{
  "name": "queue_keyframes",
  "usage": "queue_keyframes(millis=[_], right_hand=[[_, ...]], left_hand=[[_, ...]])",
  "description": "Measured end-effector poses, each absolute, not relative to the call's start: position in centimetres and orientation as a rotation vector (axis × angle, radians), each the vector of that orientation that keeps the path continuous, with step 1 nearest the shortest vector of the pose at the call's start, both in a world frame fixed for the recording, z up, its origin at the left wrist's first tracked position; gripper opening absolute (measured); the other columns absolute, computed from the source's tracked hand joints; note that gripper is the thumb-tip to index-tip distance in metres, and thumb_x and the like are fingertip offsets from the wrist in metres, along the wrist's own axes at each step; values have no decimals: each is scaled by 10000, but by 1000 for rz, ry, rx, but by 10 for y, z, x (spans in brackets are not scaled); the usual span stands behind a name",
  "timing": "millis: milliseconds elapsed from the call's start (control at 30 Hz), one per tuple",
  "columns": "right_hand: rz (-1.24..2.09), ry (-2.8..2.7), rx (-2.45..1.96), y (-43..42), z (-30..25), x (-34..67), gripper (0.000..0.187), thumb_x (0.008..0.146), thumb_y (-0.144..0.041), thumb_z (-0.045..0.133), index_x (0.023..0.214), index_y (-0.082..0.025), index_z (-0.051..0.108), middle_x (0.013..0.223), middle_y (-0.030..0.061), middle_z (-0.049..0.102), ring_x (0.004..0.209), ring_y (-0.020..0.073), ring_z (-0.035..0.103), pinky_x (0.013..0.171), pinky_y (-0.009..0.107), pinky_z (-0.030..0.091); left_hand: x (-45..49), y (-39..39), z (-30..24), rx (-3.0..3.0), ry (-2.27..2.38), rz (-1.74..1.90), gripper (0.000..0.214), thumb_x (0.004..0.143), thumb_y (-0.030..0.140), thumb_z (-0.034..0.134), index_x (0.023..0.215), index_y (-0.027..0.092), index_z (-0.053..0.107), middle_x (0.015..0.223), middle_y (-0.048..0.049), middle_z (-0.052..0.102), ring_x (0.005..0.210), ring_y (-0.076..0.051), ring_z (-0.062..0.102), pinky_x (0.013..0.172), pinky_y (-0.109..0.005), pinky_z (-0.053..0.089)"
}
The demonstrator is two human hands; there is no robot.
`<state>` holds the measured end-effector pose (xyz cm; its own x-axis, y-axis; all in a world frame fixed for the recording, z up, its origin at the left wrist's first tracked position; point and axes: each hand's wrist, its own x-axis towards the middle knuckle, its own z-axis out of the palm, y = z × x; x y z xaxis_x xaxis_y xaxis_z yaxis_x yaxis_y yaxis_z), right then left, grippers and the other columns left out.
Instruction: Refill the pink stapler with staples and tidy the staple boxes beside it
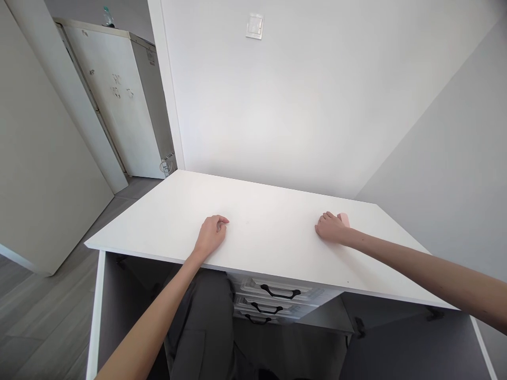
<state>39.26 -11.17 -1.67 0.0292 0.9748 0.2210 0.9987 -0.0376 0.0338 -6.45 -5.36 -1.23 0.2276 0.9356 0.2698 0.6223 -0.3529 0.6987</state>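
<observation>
My left hand (213, 234) rests on the white tabletop (269, 232), left of the middle. Its fingers curl loosely, and a gap shows between thumb and index finger with nothing in it. Farther right, my right hand (331, 228) is closed and lies low against the tabletop. A small pink block (344, 218) shows just past the wrist on the far side, partly covered by my hand. Whether it sits in the palm or only stands beside the hand I cannot tell, since the fingertips are hidden.
Beneath the top are white drawers (270, 291) with black handles and dark side panels. My leg in grey trousers (206, 322) is under the desk. A wall with a light switch (254, 26) stands behind. A worn white fridge (111, 95) is beyond the doorway at left.
</observation>
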Motion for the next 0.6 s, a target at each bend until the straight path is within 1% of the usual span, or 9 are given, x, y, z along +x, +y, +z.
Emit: queue_keyframes(millis=[67,133,233,300,367,433,467,533,600], right_hand=[[-248,-2157,-2113,-113,-20,392,257,905,-357,546,978,-273,777,1143,252,763,1262,478,613,1013,707,426],[-219,-2243,-2057,-115,-25,387,332,900,-309,525,1117,-265,773,1287,230,741,1397,462,557,1132,715,397],[-193,-2345,-1949,-126,-35,376,494,944,-219,421,1351,-221,701,1524,167,638,1576,354,420,1295,626,323],[-156,-2395,-1841,-138,-41,369,547,996,-191,334,1449,-159,639,1624,167,549,1621,324,356,1336,596,289],[-81,-2364,-1782,-151,-46,364,566,1048,-221,280,1522,-161,582,1664,150,507,1625,309,353,1337,582,310],[16,-2282,-1781,-164,-50,360,572,1092,-304,263,1599,-200,507,1701,112,463,1618,278,373,1335,541,341],[61,-2239,-1781,-169,-52,359,578,1107,-352,265,1637,-225,458,1727,87,422,1623,263,362,1341,522,336],[120,-2216,-1761,-177,-53,356,606,1119,-426,288,1693,-249,365,1765,60,342,1646,251,303,1359,505,296],[150,-2257,-1727,-179,-52,354,637,1124,-471,300,1724,-257,290,1784,51,285,1666,251,235,1374,508,242]], left_hand=[[-64,-54,-11,2064,1435,933,265,850,190,508,1013,221,714,1105,-90,766,1001,-285,686,1003,-465,552],[-63,-55,-10,2069,1436,932,267,847,205,509,1018,225,714,1125,-89,769,1009,-285,691,1016,-467,552],[-62,-54,-8,2070,1444,927,270,843,216,513,1021,226,716,1156,-93,770,1048,-292,690,1047,-468,544],[-61,-54,-7,2074,1451,918,274,839,216,514,1022,227,718,1163,-94,771,1071,-297,687,1065,-469,536],[-60,-53,-6,2081,1455,908,284,840,218,509,1031,228,718,1171,-92,771,1088,-299,684,1075,-467,531],[-60,-53,-5,2090,1459,898,295,843,224,503,1044,229,718,1178,-88,769,1101,-301,683,1079,-466,529],[-60,-53,-5,2094,1462,892,296,842,227,502,1046,229,717,1181,-87,767,1104,-302,683,1079,-466,529],[-60,-54,-4,2101,1468,877,301,842,233,502,1053,231,716,1183,-86,765,1109,-305,682,1072,-464,532],[-59,-53,-5,2117,1465,856,310,850,241,498,1075,233,711,1191,-88,762,1119,-307,682,1061,-459,538]])
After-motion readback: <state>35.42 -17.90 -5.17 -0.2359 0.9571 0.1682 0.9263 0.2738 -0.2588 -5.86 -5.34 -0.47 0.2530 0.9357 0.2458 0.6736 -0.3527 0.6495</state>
